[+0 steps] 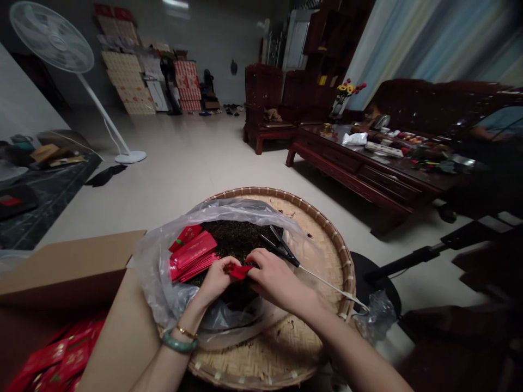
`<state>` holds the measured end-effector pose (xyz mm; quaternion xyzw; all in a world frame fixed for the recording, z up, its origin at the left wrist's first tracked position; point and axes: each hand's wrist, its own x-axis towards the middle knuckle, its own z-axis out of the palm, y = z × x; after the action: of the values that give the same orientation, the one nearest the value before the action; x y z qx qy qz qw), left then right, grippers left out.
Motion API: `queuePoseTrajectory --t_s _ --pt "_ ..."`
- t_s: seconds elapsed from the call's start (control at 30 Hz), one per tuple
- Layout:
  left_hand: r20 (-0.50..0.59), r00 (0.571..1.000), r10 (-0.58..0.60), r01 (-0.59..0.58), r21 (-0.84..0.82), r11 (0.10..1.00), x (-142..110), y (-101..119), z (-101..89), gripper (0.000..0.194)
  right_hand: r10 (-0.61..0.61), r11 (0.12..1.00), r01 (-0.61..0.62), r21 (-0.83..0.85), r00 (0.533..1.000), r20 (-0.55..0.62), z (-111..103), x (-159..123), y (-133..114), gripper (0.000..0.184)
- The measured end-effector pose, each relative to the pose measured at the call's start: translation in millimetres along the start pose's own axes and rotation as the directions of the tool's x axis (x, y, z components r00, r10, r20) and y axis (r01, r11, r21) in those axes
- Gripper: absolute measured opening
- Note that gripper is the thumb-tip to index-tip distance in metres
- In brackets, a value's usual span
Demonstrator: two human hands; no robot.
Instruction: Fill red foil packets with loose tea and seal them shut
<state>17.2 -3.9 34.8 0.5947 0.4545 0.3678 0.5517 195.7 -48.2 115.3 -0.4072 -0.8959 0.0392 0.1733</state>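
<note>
Over an open clear plastic bag (151, 272), my left hand (217, 279) pinches one end of a small red packet (238, 271). The fingers of my right hand (272, 275) are closed on the packet's other end. Dark, loose dried leaves (232, 237) that look like tea fill the bag. On the leaves, left of my hands, lies a fanned stack of red packets (194, 256). Just beyond my right hand rests a black two-armed tool (281, 247) with a white cord. Under the bag is a round woven bamboo tray (333, 234).
An open cardboard box (118, 326) with many red packets (65, 354) stands at the lower left. A black stand (408, 261) is at the right. Farther off are a white fan (131, 157), a wooden coffee table (347, 158) with clutter, and a partly visible person (500, 128).
</note>
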Motion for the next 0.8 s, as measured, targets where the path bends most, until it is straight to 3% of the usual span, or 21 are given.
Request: queuePoseTrajectory --t_s 0.2,0.4,0.53,0.67,0.8 --pt "-0.016 1.0 0.026 -0.026 -0.02 0.999 -1 1 -1.5 0.011 0.023 0.997 -0.019 0.078 0.998 -0.056 -23 -7 -14 0.022" --pt "0.032 0.999 0.017 -0.016 -0.029 0.999 -3 1 2.0 0.014 0.112 0.993 -0.111 -0.028 0.993 0.023 -9 -1 -18 0.008" --pt "0.182 0.983 -0.011 0.018 -0.037 0.999 -6 3 2.6 0.021 0.158 0.986 -0.155 -0.057 0.986 0.046 -1 1 -6 0.017" --pt "0.248 0.966 -0.07 0.084 -0.048 0.995 -8 7 2.8 0.024 0.171 0.964 -0.184 0.193 0.982 0.08 2 2 13 0.013" --pt "0.197 0.969 -0.147 0.159 -0.042 0.986 -8 7 4.0 0.026 0.281 0.806 -0.288 0.516 0.955 0.094 12 7 28 0.008"
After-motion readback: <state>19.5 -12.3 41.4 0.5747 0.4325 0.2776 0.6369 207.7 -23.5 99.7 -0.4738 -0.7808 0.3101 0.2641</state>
